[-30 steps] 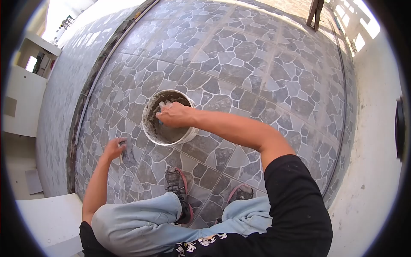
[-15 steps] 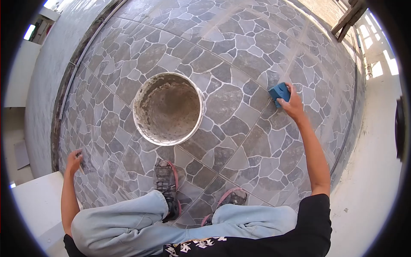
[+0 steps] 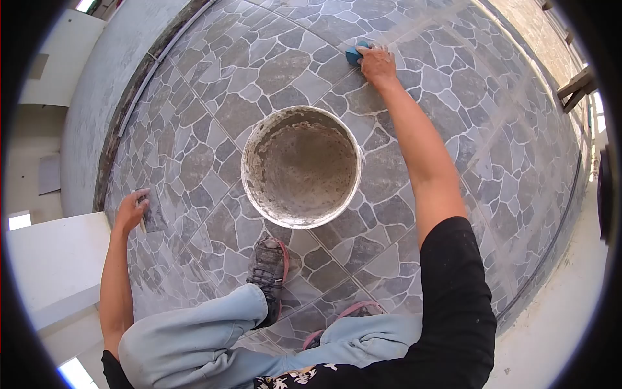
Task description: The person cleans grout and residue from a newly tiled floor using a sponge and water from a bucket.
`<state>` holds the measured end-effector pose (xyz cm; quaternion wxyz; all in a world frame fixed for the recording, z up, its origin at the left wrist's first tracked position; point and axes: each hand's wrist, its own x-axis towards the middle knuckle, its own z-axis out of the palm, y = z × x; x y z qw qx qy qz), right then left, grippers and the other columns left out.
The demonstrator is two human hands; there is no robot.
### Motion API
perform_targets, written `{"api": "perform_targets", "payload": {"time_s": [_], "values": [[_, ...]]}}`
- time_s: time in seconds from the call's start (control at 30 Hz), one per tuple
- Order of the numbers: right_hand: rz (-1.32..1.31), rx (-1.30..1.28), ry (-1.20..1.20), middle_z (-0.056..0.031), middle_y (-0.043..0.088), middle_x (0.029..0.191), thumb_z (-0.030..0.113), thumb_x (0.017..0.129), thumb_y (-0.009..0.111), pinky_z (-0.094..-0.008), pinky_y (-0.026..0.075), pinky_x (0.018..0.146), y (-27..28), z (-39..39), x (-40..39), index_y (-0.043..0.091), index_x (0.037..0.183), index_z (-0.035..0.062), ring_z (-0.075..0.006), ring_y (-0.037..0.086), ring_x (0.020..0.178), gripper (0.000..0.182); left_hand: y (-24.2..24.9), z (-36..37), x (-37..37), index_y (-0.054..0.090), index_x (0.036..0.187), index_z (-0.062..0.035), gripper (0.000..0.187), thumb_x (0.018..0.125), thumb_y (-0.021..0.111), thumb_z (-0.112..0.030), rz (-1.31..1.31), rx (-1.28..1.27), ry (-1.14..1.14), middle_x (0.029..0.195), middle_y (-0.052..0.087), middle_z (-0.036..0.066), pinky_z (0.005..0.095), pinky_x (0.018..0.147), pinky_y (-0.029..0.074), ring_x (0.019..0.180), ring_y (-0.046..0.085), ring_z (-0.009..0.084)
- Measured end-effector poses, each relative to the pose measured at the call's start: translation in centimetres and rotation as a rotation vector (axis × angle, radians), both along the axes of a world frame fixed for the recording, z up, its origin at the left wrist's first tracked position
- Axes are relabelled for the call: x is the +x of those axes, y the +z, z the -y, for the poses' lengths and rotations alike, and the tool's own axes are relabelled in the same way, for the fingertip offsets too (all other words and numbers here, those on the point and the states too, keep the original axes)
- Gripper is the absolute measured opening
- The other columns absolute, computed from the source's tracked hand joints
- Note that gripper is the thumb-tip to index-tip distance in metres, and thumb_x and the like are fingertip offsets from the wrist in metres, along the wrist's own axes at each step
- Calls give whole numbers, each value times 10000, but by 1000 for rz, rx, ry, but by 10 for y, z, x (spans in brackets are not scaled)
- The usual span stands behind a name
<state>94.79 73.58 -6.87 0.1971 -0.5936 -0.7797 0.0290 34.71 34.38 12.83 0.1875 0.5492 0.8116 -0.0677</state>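
My right hand (image 3: 377, 63) reaches far forward and presses a blue sponge (image 3: 354, 53) onto the stone-pattern tile floor (image 3: 272, 65), beyond the bucket. A round white bucket (image 3: 302, 167), smeared grey inside with murky grout water, stands on the tiles in front of my feet. My left hand (image 3: 132, 211) rests on the floor at the left and grips a small flat tool (image 3: 145, 209), a thin blade held against the tile. I am crouched, with light blue jeans and a grey shoe (image 3: 267, 266) just below the bucket.
A dark gap runs along the tiled edge at the left (image 3: 123, 123), with a grey wall face beside it. A white ledge (image 3: 52, 266) sits at the lower left. A white wall (image 3: 564, 285) borders the right, and wooden legs (image 3: 576, 84) stand at the far right.
My right hand swept the blue sponge from the right of the bucket to the far side, beyond it. A second ago that hand was inside the bucket. The left hand stayed on the floor.
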Motion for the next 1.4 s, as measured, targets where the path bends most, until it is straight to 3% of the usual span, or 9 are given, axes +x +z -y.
{"api": "perform_targets", "payload": {"time_s": [0.17,0.53,0.7,0.8,0.93,1.03,1.17,1.3,1.4], "values": [[190,-98,84,-129,621,1254,128,914,626,-500,437,1052,8,38,37,704,1283,267,-343,572,1217,402,4,-10,-15,659,1279,14,411,892,638,-126,55,-2,-6,1287,668,208,372,1078,433,1242,610,321],[-87,-228,-61,-151,689,1138,-46,804,644,-449,472,961,44,321,303,768,1085,113,-362,629,1088,346,51,51,-178,600,1336,72,497,871,568,-99,13,-112,265,1272,671,201,367,1063,445,1205,627,298],[-182,-123,55,-148,722,1118,-45,794,654,-437,484,979,20,222,217,781,1053,110,-352,632,1104,327,34,27,-167,613,1325,64,467,887,577,-94,42,-66,261,1282,664,203,372,1064,442,1202,627,302],[-204,-54,165,-86,733,1082,57,833,638,-447,496,980,0,116,127,791,1061,159,-329,643,1084,293,17,4,-119,629,1309,52,434,903,603,-99,-21,-33,50,1267,673,201,361,1079,425,1212,621,308],[-63,-110,109,-104,690,1216,82,872,615,-466,492,977,-10,14,22,760,1130,196,-318,613,1171,317,3,-9,-50,640,1298,37,425,898,620,-104,10,-85,11,1281,667,208,357,1075,429,1228,613,309],[78,32,95,-95,669,1258,90,851,631,-479,475,979,-9,34,-11,760,1108,213,-311,618,1172,314,4,-18,-37,646,1301,16,424,894,623,-99,49,-169,-21,1275,671,202,358,1071,431,1229,612,309],[34,-29,596,-75,669,1186,103,805,660,-462,457,943,9,149,49,768,1095,219,-283,614,1139,330,25,-1,-59,646,1307,8,429,891,622,-97,73,-83,34,1292,665,191,354,1071,430,1225,614,308],[-13,-102,545,-84,658,1191,100,833,636,-464,454,940,6,164,92,757,1122,214,-287,603,1135,334,28,12,-71,646,1302,16,430,891,614,-107,33,-8,127,1277,673,197,358,1073,429,1221,617,315],[7,154,119,-86,658,1191,93,873,591,-462,453,948,-9,129,68,740,1161,227,-282,601,1139,350,22,-20,-43,654,1285,26,416,898,618,-124,-48,-118,-80,1260,679,216,370,1078,425,1222,617,326]]}}
